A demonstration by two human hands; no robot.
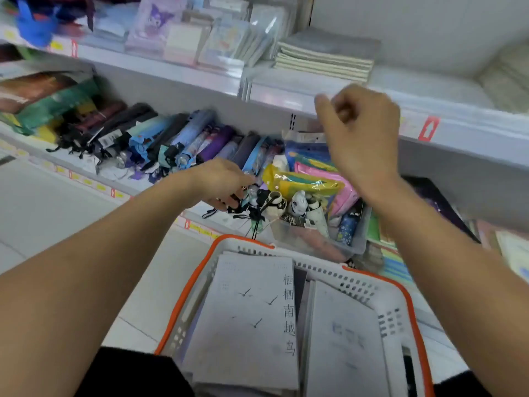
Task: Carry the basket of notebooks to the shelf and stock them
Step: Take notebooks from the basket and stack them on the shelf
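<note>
A white basket with an orange rim (pixel 398 308) sits low in front of me, against my dark clothing. Grey notebooks (pixel 246 316) lie flat inside it, the top one printed with birds and a column of characters. A stack of similar grey notebooks (pixel 326 57) lies on the upper shelf (pixel 286 94). My right hand (pixel 360 133) is raised in front of that shelf's edge, blurred, its fingers loosely curled and holding nothing. My left hand (pixel 220 181) reaches over the lower shelf, fingers bent down onto the black straps of folded umbrellas (pixel 160 138). Neither hand touches the basket.
Folded umbrellas fill the lower shelf from the left to the middle. Colourful plastic pouches (pixel 309 181) and a clear bin of small items (pixel 317 236) stand just beyond the basket. Packaged stationery (pixel 200 32) crowds the upper shelf's left. Pale floor (pixel 57 202) lies to the left.
</note>
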